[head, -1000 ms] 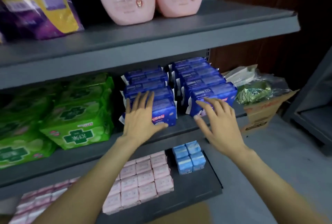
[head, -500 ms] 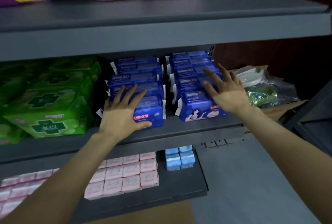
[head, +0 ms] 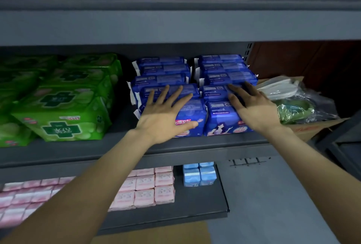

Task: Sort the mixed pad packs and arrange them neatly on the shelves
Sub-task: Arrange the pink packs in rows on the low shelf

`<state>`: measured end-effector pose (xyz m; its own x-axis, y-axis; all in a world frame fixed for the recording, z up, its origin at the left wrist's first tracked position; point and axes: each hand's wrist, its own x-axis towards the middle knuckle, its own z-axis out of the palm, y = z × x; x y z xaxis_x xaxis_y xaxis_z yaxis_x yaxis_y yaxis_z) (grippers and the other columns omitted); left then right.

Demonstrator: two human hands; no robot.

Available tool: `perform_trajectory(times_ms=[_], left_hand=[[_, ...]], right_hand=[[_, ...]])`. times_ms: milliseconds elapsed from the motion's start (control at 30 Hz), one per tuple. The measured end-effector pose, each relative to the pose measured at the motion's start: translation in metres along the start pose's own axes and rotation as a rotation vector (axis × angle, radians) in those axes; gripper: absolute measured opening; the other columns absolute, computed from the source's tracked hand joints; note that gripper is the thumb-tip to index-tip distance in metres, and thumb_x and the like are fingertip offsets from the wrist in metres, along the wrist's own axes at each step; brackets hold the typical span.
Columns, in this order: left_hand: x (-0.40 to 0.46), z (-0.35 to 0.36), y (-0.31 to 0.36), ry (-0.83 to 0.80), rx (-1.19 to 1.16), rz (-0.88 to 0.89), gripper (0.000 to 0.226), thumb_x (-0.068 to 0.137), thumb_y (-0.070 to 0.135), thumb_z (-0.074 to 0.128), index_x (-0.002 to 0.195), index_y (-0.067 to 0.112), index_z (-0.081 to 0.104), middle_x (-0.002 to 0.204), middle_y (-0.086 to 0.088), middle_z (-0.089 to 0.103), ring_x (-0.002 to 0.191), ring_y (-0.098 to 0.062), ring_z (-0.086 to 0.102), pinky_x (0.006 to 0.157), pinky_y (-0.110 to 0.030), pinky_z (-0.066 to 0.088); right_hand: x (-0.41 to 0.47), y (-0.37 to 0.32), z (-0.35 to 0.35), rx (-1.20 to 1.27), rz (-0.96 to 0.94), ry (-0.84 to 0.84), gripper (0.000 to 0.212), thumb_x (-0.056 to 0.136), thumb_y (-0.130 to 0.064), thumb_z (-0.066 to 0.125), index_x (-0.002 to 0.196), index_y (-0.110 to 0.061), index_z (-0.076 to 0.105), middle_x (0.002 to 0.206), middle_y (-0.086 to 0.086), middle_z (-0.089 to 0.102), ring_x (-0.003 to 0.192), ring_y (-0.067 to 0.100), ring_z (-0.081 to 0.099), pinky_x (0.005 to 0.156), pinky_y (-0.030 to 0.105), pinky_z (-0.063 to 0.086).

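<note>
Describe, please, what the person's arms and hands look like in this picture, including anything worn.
Both forearms are bare up to the picture's edge, with no sleeves in view. The left hand and right hand wear no gloves, and no rings, watch or bracelet show.

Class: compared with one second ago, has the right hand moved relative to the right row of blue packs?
Yes. The right hand has gone from the row's front to lie flat along its right side and top.

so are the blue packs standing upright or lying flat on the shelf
Upright. The blue packs stand on edge in two front-to-back rows on the middle shelf, printed faces forward, with the left hand and right hand resting on them.
</note>
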<state>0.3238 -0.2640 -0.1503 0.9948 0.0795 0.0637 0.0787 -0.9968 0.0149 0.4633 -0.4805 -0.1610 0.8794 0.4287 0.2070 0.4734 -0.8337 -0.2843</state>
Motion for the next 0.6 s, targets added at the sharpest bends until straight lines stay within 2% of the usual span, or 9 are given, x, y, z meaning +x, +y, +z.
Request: perform_trajectory(times_ms=[67,133,200,300,333,433,500,600], left_hand=[[-0.002,-0.003,-0.004,0.000,-0.043,0.003,0.085,0.084,0.075,0.029,0.151,0.035,-0.004,0.160,0.011,-0.008,0.147,-0.017,-0.009,0.118,-0.038,-0.006],[-0.002,-0.005,-0.003,0.017,-0.031,0.023,0.089,0.086,0.072,0.037,0.152,0.029,-0.002,0.160,0.011,-0.005,0.148,-0.016,-0.006,0.118,-0.032,-0.002],[-0.002,-0.005,0.000,0.047,-0.020,0.054,0.087,0.087,0.068,0.041,0.153,0.027,0.002,0.160,0.012,0.000,0.148,-0.015,-0.002,0.118,-0.030,0.002],[-0.003,0.000,0.002,0.112,-0.035,0.095,0.083,0.088,0.067,0.041,0.153,0.028,0.006,0.160,0.013,0.006,0.147,-0.012,0.004,0.117,-0.028,0.005],[-0.003,0.002,0.000,0.125,-0.044,0.108,0.083,0.088,0.068,0.040,0.153,0.028,0.007,0.160,0.014,0.007,0.147,-0.011,0.004,0.117,-0.026,0.003],[0.000,0.004,-0.002,0.141,-0.024,0.126,0.090,0.080,0.080,0.020,0.153,0.028,0.010,0.159,0.013,0.009,0.146,-0.009,0.006,0.115,-0.028,-0.004],[0.001,0.001,0.002,0.133,-0.104,0.102,0.092,0.075,0.079,0.007,0.152,0.030,0.014,0.158,0.013,0.014,0.145,-0.008,0.009,0.116,-0.030,0.000],[0.007,-0.011,-0.008,0.205,-0.382,-0.007,0.076,0.083,0.071,0.018,0.146,0.032,0.034,0.153,0.012,0.029,0.141,-0.011,0.023,0.112,-0.025,0.014]], right_hand=[[0.003,0.005,0.005,-0.052,-0.042,-0.026,0.058,0.085,-0.068,0.011,0.138,-0.052,0.029,0.152,-0.007,0.031,0.135,0.029,0.034,0.105,0.041,0.035],[0.005,0.007,0.007,-0.063,-0.057,-0.042,0.071,0.077,-0.070,0.001,0.138,-0.049,0.031,0.151,-0.008,0.032,0.135,0.028,0.033,0.105,0.041,0.035],[0.006,0.008,0.008,-0.050,-0.052,-0.001,0.071,0.078,-0.067,0.003,0.138,-0.044,0.036,0.150,-0.005,0.035,0.134,0.029,0.036,0.105,0.040,0.034],[0.004,0.003,0.004,-0.070,-0.023,0.048,0.051,0.094,-0.055,0.022,0.138,-0.038,0.041,0.149,-0.002,0.036,0.129,0.032,0.040,0.102,0.040,0.035],[0.003,0.004,0.004,-0.060,-0.005,0.050,0.049,0.097,-0.053,0.022,0.138,-0.037,0.042,0.150,-0.001,0.036,0.128,0.033,0.041,0.102,0.040,0.036],[0.001,0.005,0.008,-0.118,-0.047,0.073,0.071,0.089,-0.063,0.001,0.138,-0.034,0.043,0.149,0.001,0.038,0.133,0.033,0.035,0.108,0.046,0.031],[0.006,0.005,-0.001,-0.049,-0.045,0.133,0.071,0.085,-0.063,0.009,0.137,-0.031,0.047,0.146,0.006,0.042,0.134,0.035,0.033,0.110,0.045,0.029],[0.027,0.009,-0.019,0.055,-0.120,0.185,0.076,0.083,-0.063,0.015,0.136,-0.022,0.051,0.141,0.014,0.046,0.130,0.037,0.038,0.108,0.041,0.029]])
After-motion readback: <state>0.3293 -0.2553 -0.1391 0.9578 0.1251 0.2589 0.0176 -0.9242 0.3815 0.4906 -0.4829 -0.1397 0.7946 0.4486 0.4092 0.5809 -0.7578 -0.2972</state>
